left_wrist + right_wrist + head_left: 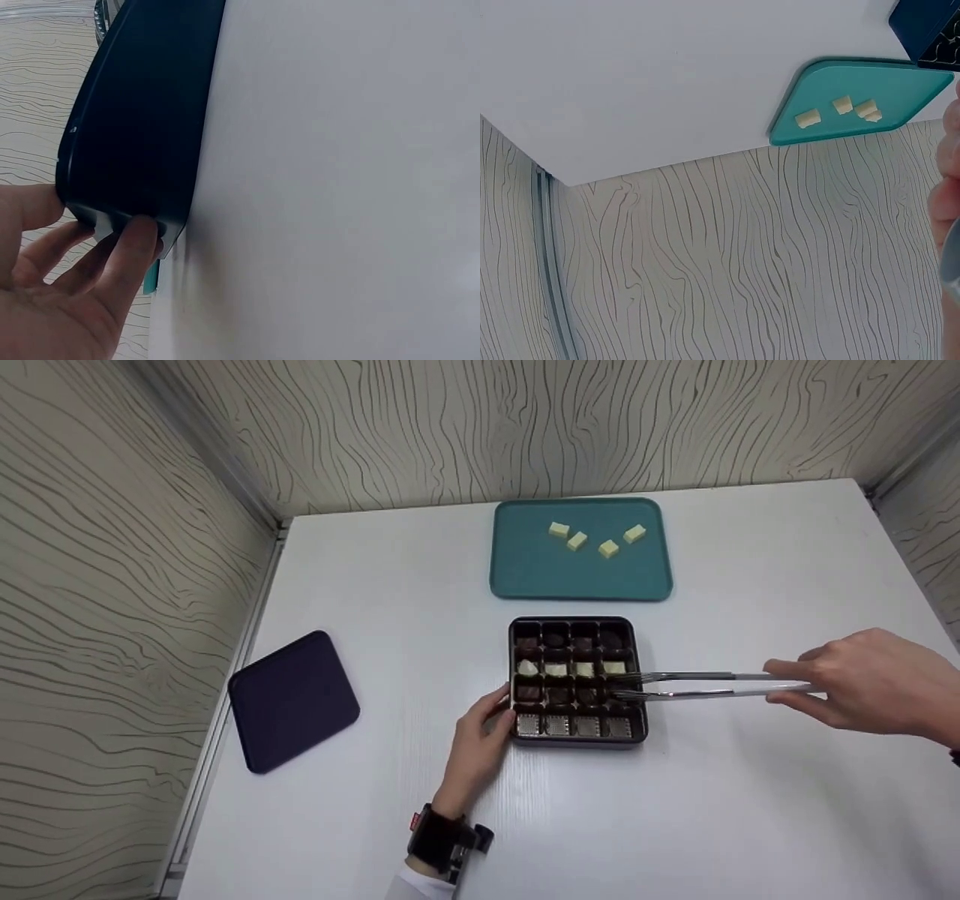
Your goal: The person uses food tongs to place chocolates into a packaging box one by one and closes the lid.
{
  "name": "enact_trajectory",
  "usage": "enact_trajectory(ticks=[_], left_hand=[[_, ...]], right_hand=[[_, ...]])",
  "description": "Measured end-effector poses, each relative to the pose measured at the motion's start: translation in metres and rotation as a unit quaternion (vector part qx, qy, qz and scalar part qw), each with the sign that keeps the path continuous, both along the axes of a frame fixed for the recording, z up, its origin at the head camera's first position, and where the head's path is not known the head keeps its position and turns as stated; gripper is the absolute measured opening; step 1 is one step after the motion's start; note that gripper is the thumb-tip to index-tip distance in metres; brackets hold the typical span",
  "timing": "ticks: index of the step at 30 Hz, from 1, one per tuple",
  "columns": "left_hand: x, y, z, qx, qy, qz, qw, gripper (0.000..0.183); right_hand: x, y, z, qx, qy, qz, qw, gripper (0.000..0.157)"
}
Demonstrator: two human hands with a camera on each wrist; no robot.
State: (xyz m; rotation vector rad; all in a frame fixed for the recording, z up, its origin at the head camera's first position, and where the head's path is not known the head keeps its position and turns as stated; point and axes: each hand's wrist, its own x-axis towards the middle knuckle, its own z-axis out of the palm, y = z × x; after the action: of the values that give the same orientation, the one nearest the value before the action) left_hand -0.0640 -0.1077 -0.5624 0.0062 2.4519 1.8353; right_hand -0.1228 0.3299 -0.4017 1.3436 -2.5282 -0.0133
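Observation:
A dark compartmented box (577, 741) of chocolates stands on the white table. Its rows hold dark pieces (556, 640), pale cubes (556, 669), more dark pieces (558, 695) and ridged silvery-looking pieces (557, 725). My left hand (480, 742) holds the box's left side, with fingers against the wall (139, 236) and at the rim. From the right, my right hand (862, 686) grips metal tongs (720, 692). Their two tips are apart, over the box's right edge by the second and third rows. Whether they touch a piece I cannot tell.
Behind the box lies a teal tray (540, 577) with several pale cubes (609, 549) on it. A flat dark square lid (294, 701) rests at the table's left edge. Wood-patterned panels (450, 427) border the table (390, 585) at the back and sides.

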Motion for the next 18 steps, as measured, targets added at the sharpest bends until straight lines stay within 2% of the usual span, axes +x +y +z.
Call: enact_trajectory(ticks=[6,15,18], left_hand=[[0.000,0.000,0.000,0.010,-0.001,-0.006,0.9999,0.046],[0.001,-0.001,0.004,0.014,-0.016,0.000,0.9998,0.048],[0.001,0.000,0.004,0.008,-0.014,-0.001,0.9999,0.048]], right_hand=[[-0.002,-0.005,0.007,0.009,0.014,0.014,1.000,0.064],[-0.006,-0.025,0.030,0.066,0.016,0.027,0.997,0.069],[-0.010,-0.033,0.034,0.089,0.003,0.031,0.996,0.047]])
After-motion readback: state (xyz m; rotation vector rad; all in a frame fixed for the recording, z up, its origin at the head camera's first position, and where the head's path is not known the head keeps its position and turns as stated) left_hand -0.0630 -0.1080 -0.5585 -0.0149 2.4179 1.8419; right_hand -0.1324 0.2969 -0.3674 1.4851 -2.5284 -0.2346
